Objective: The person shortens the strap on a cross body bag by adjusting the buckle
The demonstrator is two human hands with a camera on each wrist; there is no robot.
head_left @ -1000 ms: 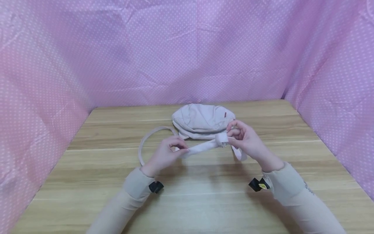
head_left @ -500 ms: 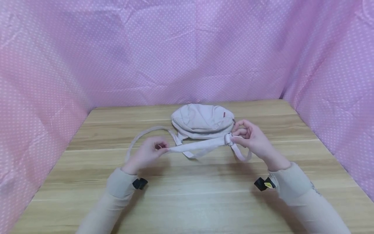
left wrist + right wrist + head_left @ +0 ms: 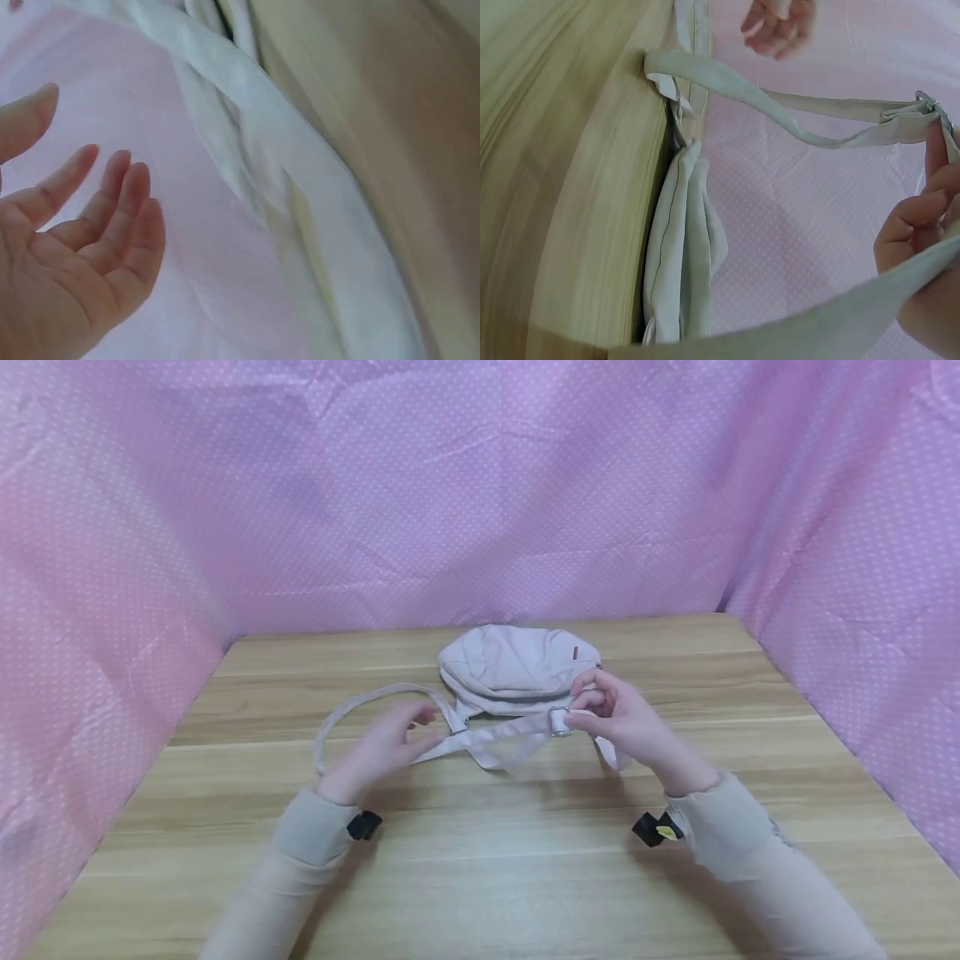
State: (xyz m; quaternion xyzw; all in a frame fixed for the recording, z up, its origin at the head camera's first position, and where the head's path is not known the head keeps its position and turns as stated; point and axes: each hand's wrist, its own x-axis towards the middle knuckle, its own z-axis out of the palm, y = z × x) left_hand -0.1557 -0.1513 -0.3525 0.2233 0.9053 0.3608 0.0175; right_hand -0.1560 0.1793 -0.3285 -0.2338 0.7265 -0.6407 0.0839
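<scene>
A pale off-white waist bag [image 3: 517, 662] with a small red tag lies on the table in the head view. My right hand [image 3: 626, 727] pinches its strap [image 3: 513, 727] at the metal slide buckle [image 3: 561, 722], holding that part raised in front of the bag. In the right wrist view the buckle [image 3: 934, 109] sits right at the fingertips, and the strap droops away from it toward the bag [image 3: 681, 247]. My left hand [image 3: 381, 750] is by the strap's left stretch. The left wrist view shows the left hand [image 3: 82, 255] with fingers spread, apart from the strap [image 3: 300, 157].
The wooden table [image 3: 487, 877] extends in front of the bag. A strap loop [image 3: 330, 727] curves out on the left. Pink dotted cloth [image 3: 487, 510] hangs behind and on both sides of the table.
My left hand pulled the strap leftward, then let go of it. My right hand moved right with the buckle, then back left. The pulled strap now hangs slacker; the bag stays in place.
</scene>
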